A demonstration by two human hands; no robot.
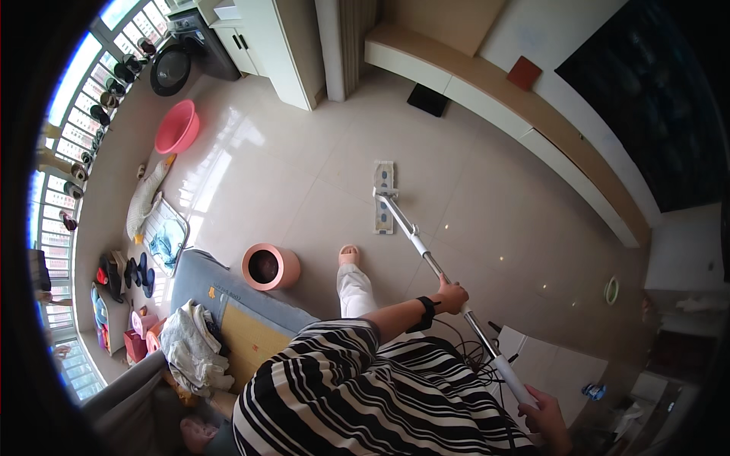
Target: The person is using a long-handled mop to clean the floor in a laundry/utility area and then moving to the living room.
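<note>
My left hand (453, 296), with a black watch at the wrist, is closed around the metal pole (482, 333) of a flat mop. Lower in the picture, my right hand (544, 415) grips the white handle end (515, 379) of the same mop. The pole slants up and left to a flat mop head (384, 196), which rests on the glossy tiled floor (319, 142). A pink slipper (349, 255) on my foot stands short of the mop head. My striped shirt hides part of the floor beneath me.
A pink bin (288, 267) stands left of my foot, beside a grey sofa seat (199, 279) with heaped clothes (194, 347). A black cable (473, 356) lies coiled near the pole. A black scale-like slab (428, 100) lies by the low cabinet (485, 102). A pink basin (178, 128) is farther left.
</note>
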